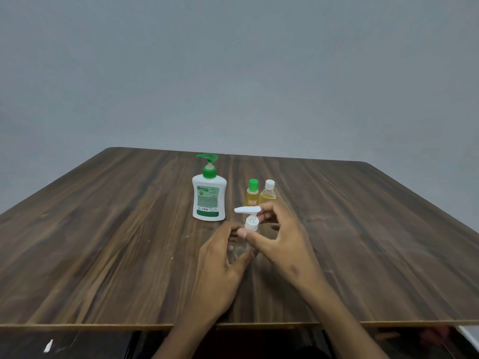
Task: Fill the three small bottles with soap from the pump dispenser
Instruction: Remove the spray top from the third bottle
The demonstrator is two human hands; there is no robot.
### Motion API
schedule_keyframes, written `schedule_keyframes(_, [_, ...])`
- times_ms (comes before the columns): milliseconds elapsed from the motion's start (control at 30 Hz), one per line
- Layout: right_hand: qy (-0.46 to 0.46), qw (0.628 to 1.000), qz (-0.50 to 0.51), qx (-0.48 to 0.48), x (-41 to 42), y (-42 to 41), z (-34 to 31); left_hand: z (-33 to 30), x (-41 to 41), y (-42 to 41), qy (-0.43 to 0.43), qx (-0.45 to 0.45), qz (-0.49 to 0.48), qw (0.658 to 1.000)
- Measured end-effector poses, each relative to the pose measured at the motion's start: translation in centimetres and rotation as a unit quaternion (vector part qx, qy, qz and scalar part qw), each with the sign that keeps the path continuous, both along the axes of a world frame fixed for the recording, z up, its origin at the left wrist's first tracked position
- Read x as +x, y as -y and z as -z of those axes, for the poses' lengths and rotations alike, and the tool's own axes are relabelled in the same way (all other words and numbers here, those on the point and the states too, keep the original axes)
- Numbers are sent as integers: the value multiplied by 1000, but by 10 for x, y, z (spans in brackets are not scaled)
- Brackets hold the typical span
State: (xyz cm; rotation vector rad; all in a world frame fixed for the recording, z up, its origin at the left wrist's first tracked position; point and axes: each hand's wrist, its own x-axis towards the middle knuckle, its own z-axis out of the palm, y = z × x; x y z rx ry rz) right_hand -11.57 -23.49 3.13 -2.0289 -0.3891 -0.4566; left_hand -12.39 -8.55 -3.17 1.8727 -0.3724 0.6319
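A white soap dispenser (209, 196) with a green pump stands upright on the wooden table (103, 242). To its right stand two small bottles holding yellow liquid: one with a green cap (252, 193), one with a white cap (268, 192). In front of them a small clear bottle (239, 248) stands on the table, with my left hand (223, 265) wrapped around its body. My right hand (280, 237) pinches its white pump top (251, 218) at the collar, fingers also touching the nozzle.
The table's front edge (155, 326) runs just below my wrists. A plain grey wall lies behind the table. The dark floor below shows a white scrap (48, 345) at the left.
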Motion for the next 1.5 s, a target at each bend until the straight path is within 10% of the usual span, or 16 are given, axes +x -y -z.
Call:
schedule_keyframes(367, [-42,986,-149,67,3,13,-7,0,0,1,-5,-16,6,1000])
schedule_keyframes(667, [22,996,51,-71,4,-1,-3,0,-2,0,-9,-6,2,1000])
schedule_keyframes(1067, [-10,979,-193,57,-8,31,-25,6,1,2,14,-1,23,1000])
schedule_keyframes(1500, [44,942,-22,333,-9,79,-22,5,1,0,0,5,-6,1000])
